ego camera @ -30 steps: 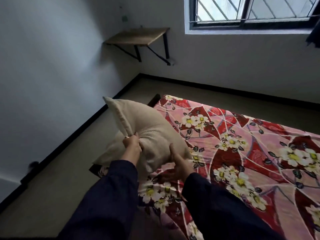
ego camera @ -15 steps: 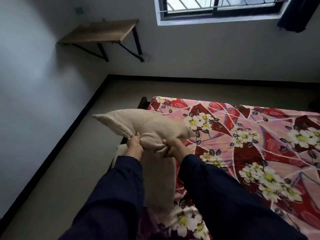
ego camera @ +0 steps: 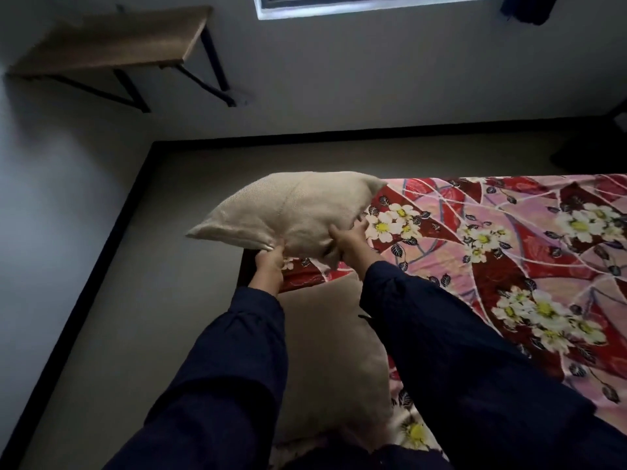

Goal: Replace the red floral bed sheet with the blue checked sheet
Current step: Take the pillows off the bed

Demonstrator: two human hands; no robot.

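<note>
Your left hand (ego camera: 269, 266) pinches the pillow (ego camera: 291, 212) by its lower seam; your right hand (ego camera: 349, 244) clamps its near end. You hold it lifted clear, likely to free the red sheet (ego camera: 509, 266), which is spread flat beneath. Blue sheet not in view.

Two: held pillow (ego camera: 298, 212), lying pillow (ego camera: 325, 351). One: red floral sheet (ego camera: 509, 266). Apparently one: shelf (ego camera: 112, 39).

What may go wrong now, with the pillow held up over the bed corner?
The left hand and right hand hold the beige fabric pillow only near its lower edge; it may slip to the grey floor. A second beige pillow lies on the red floral sheet; pulling the sheet now would likely drag it off.
</note>
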